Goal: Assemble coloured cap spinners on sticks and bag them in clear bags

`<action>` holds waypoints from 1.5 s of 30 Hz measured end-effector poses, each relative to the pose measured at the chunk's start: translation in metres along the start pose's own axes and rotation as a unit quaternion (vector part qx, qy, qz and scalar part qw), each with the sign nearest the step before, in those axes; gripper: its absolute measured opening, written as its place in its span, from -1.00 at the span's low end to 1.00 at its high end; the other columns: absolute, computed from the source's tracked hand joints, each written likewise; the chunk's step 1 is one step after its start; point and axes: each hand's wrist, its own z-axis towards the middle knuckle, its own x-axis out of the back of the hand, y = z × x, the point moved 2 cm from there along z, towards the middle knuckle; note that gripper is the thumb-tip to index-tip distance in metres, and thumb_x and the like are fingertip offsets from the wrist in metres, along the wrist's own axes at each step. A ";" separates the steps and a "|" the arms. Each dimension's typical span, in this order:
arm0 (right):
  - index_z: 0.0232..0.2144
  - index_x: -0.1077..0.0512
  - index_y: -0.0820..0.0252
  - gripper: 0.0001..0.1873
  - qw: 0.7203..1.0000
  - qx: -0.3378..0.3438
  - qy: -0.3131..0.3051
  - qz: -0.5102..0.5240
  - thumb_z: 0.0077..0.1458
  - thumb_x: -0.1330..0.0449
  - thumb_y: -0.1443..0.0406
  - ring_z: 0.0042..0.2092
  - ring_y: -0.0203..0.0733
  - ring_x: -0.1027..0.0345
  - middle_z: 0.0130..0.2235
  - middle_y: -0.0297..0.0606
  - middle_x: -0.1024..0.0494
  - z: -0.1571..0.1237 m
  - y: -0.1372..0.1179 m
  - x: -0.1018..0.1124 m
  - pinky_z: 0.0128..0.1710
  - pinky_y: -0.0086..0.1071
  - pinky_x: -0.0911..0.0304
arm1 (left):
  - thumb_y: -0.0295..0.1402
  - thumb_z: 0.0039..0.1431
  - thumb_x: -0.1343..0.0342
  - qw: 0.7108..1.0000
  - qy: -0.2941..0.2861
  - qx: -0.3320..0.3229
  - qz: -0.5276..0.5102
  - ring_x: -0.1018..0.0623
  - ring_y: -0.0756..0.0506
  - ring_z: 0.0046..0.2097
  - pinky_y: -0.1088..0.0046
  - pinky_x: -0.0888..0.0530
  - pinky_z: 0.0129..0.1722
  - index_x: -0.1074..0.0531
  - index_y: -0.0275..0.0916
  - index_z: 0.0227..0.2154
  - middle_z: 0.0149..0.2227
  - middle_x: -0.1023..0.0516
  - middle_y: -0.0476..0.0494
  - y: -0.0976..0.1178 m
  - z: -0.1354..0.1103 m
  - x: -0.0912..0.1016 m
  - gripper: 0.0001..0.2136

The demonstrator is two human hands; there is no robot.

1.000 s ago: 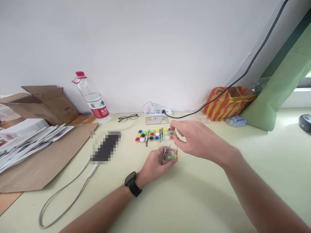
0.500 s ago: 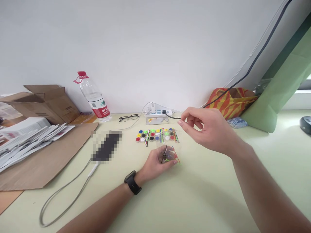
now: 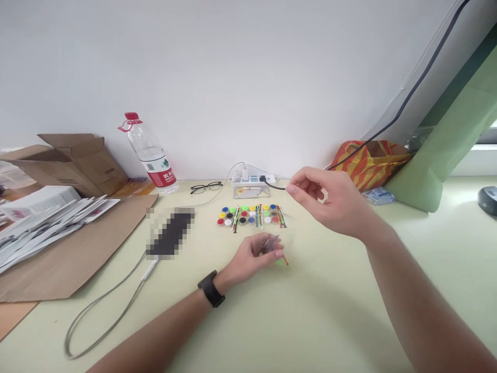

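Observation:
My left hand (image 3: 254,256), with a black watch (image 3: 212,288) on the wrist, is curled round a see-through plastic container (image 3: 286,246) just above the table. Thin coloured sticks (image 3: 286,261), red, green and blue among them, show in it between my fingers; the container's outline is faint and blurred. Up and to the right, my right hand (image 3: 328,199) is raised with thumb and forefinger pinched together. Whatever the pinch may hold is too small to make out. Beyond both hands lie rows of small round coloured pots (image 3: 244,214), with bundles of coloured sticks (image 3: 258,216) between them.
Behind the pots are a power strip (image 3: 252,179) and glasses (image 3: 205,187). A water bottle (image 3: 155,160), a blurred-out dark device (image 3: 173,235) with a grey cable (image 3: 104,305), and cardboard (image 3: 97,243) occupy the left. A red-yellow bag (image 3: 365,160) stands at back right.
The left hand has turned its container slightly, and fewer sticks show. My right hand remains pinched and has shifted very slightly up.

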 end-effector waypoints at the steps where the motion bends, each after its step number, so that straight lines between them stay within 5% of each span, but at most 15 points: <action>1: -0.26 -0.48 0.13 -0.71 1.000 -0.006 -0.006 0.021 0.34 -0.15 0.05 -0.38 -0.25 -0.29 -0.41 -0.32 -0.49 0.002 0.006 -0.003 -0.38 -0.37 -0.16 | -0.14 0.19 -0.33 1.000 -0.010 0.021 -0.011 -0.63 -0.18 -0.08 0.37 -0.51 -0.10 -0.59 -0.28 -0.13 -0.12 -0.67 -0.25 -0.001 0.001 0.001 -0.68; 5: -0.12 -0.47 0.12 -0.60 0.990 -0.083 -0.019 0.114 0.34 -0.08 -0.05 -0.22 -0.20 -0.35 -0.22 -0.25 -0.52 -0.009 0.044 -0.034 -0.26 -0.36 -0.24 | -0.09 0.18 -0.33 0.997 0.042 0.045 -0.054 -0.64 -0.17 -0.07 0.38 -0.49 -0.04 -0.62 -0.28 -0.09 -0.09 -0.68 -0.24 -0.004 0.004 0.007 -0.62; 9: 0.04 -0.44 0.13 -0.47 0.939 -0.208 -0.041 0.271 0.26 -0.15 -0.11 -0.22 -0.17 -0.37 -0.14 -0.18 -0.55 -0.050 0.075 -0.080 -0.26 -0.33 -0.28 | -0.04 0.25 -0.25 0.997 0.027 0.044 -0.052 -0.63 -0.13 -0.14 0.42 -0.49 -0.12 -0.61 -0.25 -0.01 -0.12 -0.68 -0.21 -0.007 0.004 0.007 -0.59; 13: -0.22 -0.57 0.18 -0.57 0.905 -0.232 -0.064 0.351 0.15 -0.30 -0.06 -0.25 -0.19 -0.35 -0.24 -0.22 -0.56 -0.081 0.077 -0.103 -0.23 -0.33 -0.27 | -0.02 0.25 -0.23 0.999 0.016 0.038 -0.015 -0.60 -0.11 -0.24 0.44 -0.48 -0.24 -0.67 -0.30 -0.20 -0.24 -0.68 -0.18 -0.006 0.003 0.005 -0.61; 16: -0.35 -0.57 0.20 -0.57 0.901 -0.239 -0.064 0.357 0.17 -0.28 -0.07 -0.30 -0.20 -0.31 -0.35 -0.26 -0.53 -0.085 0.072 -0.104 -0.24 -0.32 -0.25 | -0.08 0.20 -0.31 0.998 0.026 0.025 -0.054 -0.62 -0.14 -0.17 0.38 -0.51 -0.13 -0.66 -0.29 -0.16 -0.19 -0.69 -0.21 -0.005 0.005 0.006 -0.65; 21: -0.28 -0.59 0.20 -0.56 0.897 -0.261 -0.035 0.354 0.15 -0.30 -0.07 -0.30 -0.19 -0.32 -0.37 -0.25 -0.52 -0.082 0.076 -0.103 -0.25 -0.30 -0.26 | -0.17 0.10 -0.40 0.994 0.070 0.028 -0.085 -0.61 -0.11 -0.27 0.40 -0.51 -0.19 -0.66 -0.33 -0.25 -0.28 -0.69 -0.21 -0.010 0.008 0.016 -0.70; 26: -0.27 -0.60 0.20 -0.60 0.893 -0.270 -0.014 0.359 0.11 -0.35 -0.02 -0.32 -0.22 -0.31 -0.37 -0.27 -0.51 -0.084 0.079 -0.104 -0.26 -0.31 -0.25 | -0.20 0.03 -0.44 0.996 0.046 0.041 -0.066 -0.56 -0.04 -0.35 0.46 -0.46 -0.28 -0.64 -0.33 -0.38 -0.39 -0.65 -0.15 -0.010 0.008 0.019 -0.74; 35: -0.24 -0.60 0.19 -0.64 0.881 -0.260 -0.043 0.393 0.09 -0.39 0.03 -0.34 -0.24 -0.29 -0.37 -0.29 -0.52 -0.085 0.075 -0.110 -0.30 -0.34 -0.18 | -0.27 -0.10 -0.50 0.997 0.056 0.042 -0.045 -0.56 -0.04 -0.36 0.48 -0.45 -0.33 -0.61 -0.30 -0.35 -0.41 -0.63 -0.10 -0.004 0.007 0.016 -0.71; 41: -0.33 -0.58 0.19 -0.65 0.889 -0.241 -0.041 0.388 0.12 -0.36 0.01 -0.38 -0.27 -0.23 -0.42 -0.33 -0.47 -0.085 0.067 -0.110 -0.33 -0.34 -0.15 | -0.29 -0.19 -0.55 0.999 0.014 0.033 0.004 -0.57 -0.06 -0.39 0.48 -0.45 -0.36 -0.57 -0.26 -0.19 -0.42 -0.64 -0.08 -0.005 0.005 0.013 -0.54; 45: -0.32 -0.58 0.18 -0.64 0.884 -0.248 -0.044 0.394 0.10 -0.36 0.00 -0.37 -0.25 -0.28 -0.42 -0.32 -0.50 -0.085 0.067 -0.109 -0.32 -0.34 -0.19 | -0.21 -0.05 -0.49 0.999 0.018 0.014 0.042 -0.55 -0.04 -0.40 0.49 -0.43 -0.37 -0.60 -0.26 -0.24 -0.42 -0.62 -0.08 -0.005 0.006 0.014 -0.65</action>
